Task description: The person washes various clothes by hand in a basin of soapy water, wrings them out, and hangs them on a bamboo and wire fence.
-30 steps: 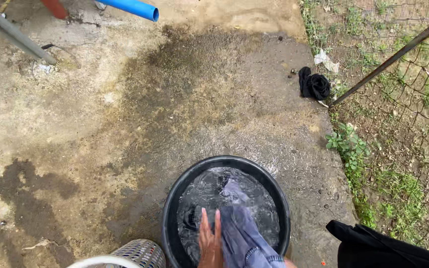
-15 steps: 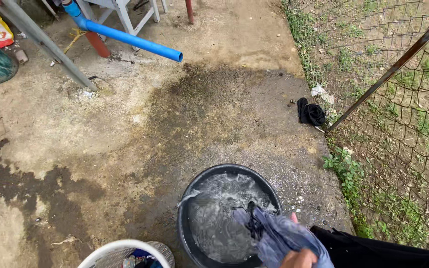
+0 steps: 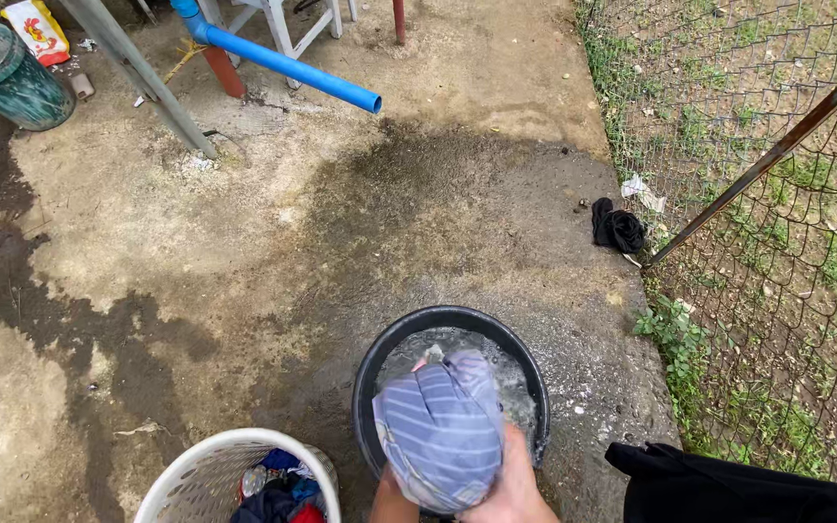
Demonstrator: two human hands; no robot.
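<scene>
- Two hands of mine show only partly at the bottom edge, both cut off by the frame.
- Far left at the top, a green bucket [image 3: 7,76] stands on wet concrete [image 3: 244,252], its upper side out of view, with a colourful packet [image 3: 36,29] lying just beside it.
- A grey metal pole [image 3: 142,82] slants down next to a blue pipe [image 3: 283,66], whose open end points toward the middle of the ground.
- At the lower left, a white laundry basket [image 3: 196,475] is cut by the edge; dark, blue and red clothes lie inside, too bunched to tell apart.
- My left hand [image 3: 391,504] is almost fully hidden under the cloth, so I cannot tell its grip.
- I hold a wet blue-striped garment [image 3: 443,426] bundled up over the black basin [image 3: 380,358], covering much of the foamy water.
- My right hand [image 3: 513,484] closes around the garment's lower right side, fingers wrapped into the fabric.
- A black cloth [image 3: 728,484] lies at the bottom right, partly cut off.
- A small black bundle [image 3: 617,230] sits by the wire fence [image 3: 787,223] and its slanted post.
</scene>
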